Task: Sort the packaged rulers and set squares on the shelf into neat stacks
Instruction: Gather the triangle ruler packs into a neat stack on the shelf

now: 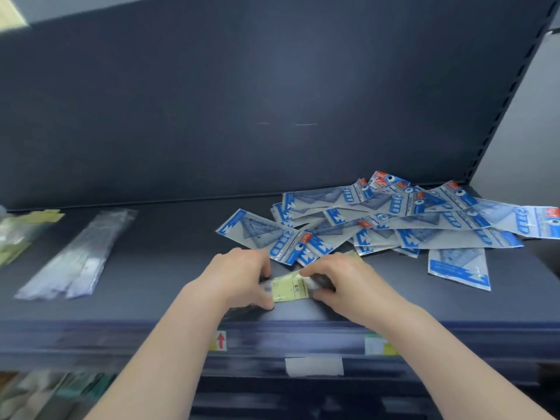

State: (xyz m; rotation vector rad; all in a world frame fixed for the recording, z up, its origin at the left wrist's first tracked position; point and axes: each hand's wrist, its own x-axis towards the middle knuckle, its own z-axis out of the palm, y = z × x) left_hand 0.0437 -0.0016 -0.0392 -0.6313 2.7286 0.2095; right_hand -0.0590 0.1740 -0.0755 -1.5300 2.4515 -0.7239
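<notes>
Both my hands hold one packaged ruler with a yellow-green label [289,287] just above the dark shelf [169,268], near its front edge. My left hand [239,277] grips its left part and my right hand [339,281] pinches its right part; most of the pack is hidden under the hands. Right behind them lies a loose heap of blue-and-clear set square packs [394,219], spreading to the right. One set square pack [459,268] lies apart at the front right. A stack of clear ruler packs [81,253] lies at the left.
Yellow-green packs [21,231] sit at the far left edge. The shelf's dark back panel [242,101] rises behind everything. Price labels [313,365] are stuck on the front rail, and a lower shelf with blurred goods [45,392] shows at the bottom left.
</notes>
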